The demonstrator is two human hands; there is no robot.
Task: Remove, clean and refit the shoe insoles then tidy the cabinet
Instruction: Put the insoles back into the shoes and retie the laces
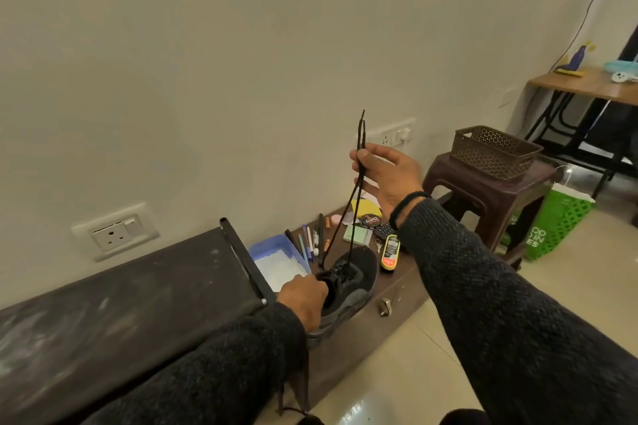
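A black shoe (359,281) stands on the low brown cabinet (397,290), toe pointing away from me. My left hand (303,298) grips the shoe at its collar and tongue. My right hand (386,171) is raised above it and pinches both ends of the black shoelace (357,190), which runs taut from the eyelets up to my fingers, tips sticking up past them. The insole is hidden inside the shoe.
A dark shelf top (121,304) lies at the left. A blue tray (279,259), pens (309,245), a polish tin (370,221) and a yellow bottle (390,252) sit behind the shoe. A brown stool (493,197) carries a basket (493,152); a green bag (556,228) stands beside it.
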